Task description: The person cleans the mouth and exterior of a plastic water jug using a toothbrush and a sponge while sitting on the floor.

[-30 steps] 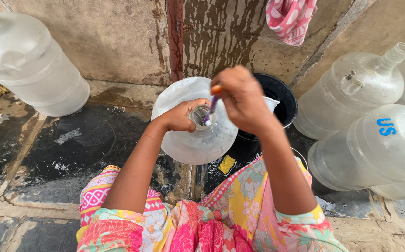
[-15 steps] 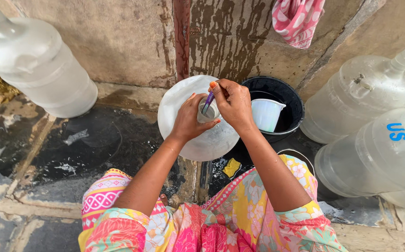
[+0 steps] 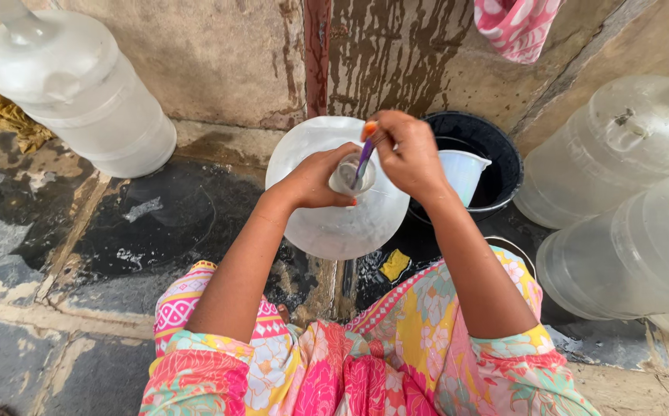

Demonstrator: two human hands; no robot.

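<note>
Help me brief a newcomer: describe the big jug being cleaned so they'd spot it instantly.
Start at the wet streaked wall; right below it, beside the black bucket, stands the clear water jug. Unlike the other jugs, the left hand grips its neck while the right hand pokes a purple brush into its mouth.

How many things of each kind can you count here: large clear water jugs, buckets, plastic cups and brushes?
Large clear water jugs: 4 (upright jug, top-left jug, right upper jug, right lower jug)
Black bucket: 1
Plastic cup: 1
Brush: 1
Total: 7
</note>
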